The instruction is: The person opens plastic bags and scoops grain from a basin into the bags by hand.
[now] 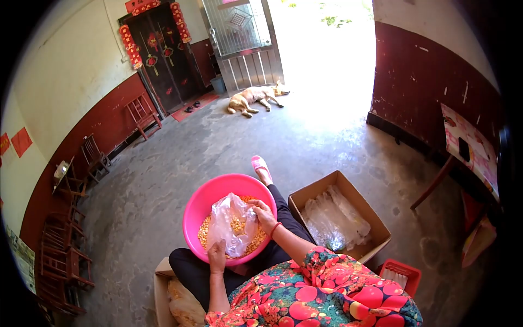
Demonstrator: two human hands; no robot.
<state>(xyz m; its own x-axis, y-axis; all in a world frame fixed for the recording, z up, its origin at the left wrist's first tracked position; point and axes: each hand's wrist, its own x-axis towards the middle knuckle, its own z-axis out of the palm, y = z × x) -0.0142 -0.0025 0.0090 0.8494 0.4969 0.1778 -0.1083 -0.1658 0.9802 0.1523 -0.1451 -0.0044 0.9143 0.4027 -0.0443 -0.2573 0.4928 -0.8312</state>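
Observation:
A large pink basin (192,212) holds loose yellow-orange kernels (256,240). Above the kernels, a clear plastic bag (220,218) is spread between my two hands, and some kernels show at its middle. My left hand (217,252) is closed on the bag's lower left edge, near the basin's front rim. At the bag's upper right edge, my right hand (263,215) pinches the plastic, with a red band around the wrist. The bag hides part of the kernels.
A cardboard box (379,240) with clear plastic bags stands right of my legs, a red basket (412,275) beside it. Another box (163,283) is at lower left. A dog (256,98) lies near the door; a table (468,147) and several chairs line the walls.

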